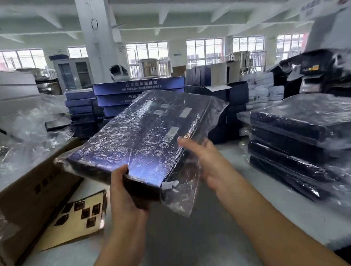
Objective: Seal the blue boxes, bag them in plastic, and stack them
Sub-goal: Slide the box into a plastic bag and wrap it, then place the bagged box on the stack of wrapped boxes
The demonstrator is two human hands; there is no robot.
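Fingers [119, 176]: left hand [126, 191] clamps near corner of blue box [140, 137]; right hand [204, 162] pinches its edge through plastic bag [184, 197] (mouth loose). Advise: fold slack under, carry level to bagged stack [302, 140].

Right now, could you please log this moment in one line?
step: bagging | left hand: grips blue box near end | right hand: holds its side through plastic bag | bagged stack: right

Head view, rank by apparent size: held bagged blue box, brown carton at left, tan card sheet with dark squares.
1-2. Plastic-bagged blue box and brown cardboard carton: alike; box is nearer the camera, carton runs off frame, so unranked.
3. Tan card sheet with dark squares: clearly smallest.
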